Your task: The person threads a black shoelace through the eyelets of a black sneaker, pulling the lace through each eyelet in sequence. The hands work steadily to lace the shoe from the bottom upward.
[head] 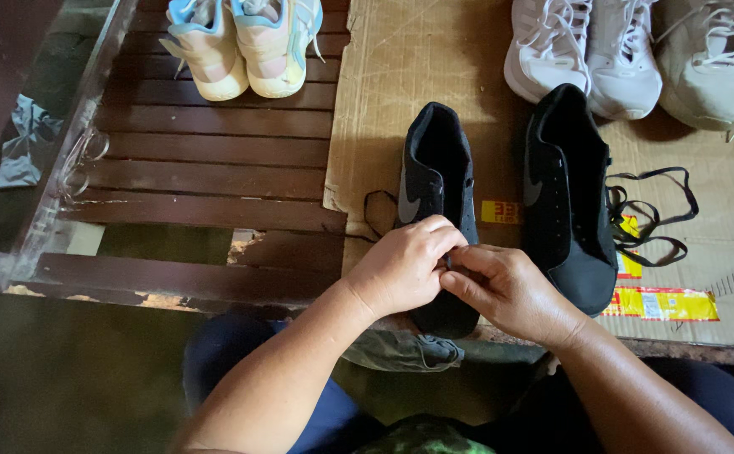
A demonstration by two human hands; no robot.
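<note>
Two black sneakers lie on a sheet of cardboard (400,76). The left black shoe (434,168) is under both my hands, toe toward me. My left hand (405,267) and my right hand (501,286) meet over its front part, fingers pinched together on what seems to be its black lace (373,210), a loop of which shows at the shoe's left. The right black shoe (564,197) rests beside it untouched, with a loose black lace (657,219) spread out to its right.
A dark slatted wooden platform (207,160) holds a cream and light-blue pair of sneakers (245,42) at the back left. White sneakers (585,50) and a beige sneaker (711,63) stand at the back right. A green cloth (400,349) hangs at the front edge.
</note>
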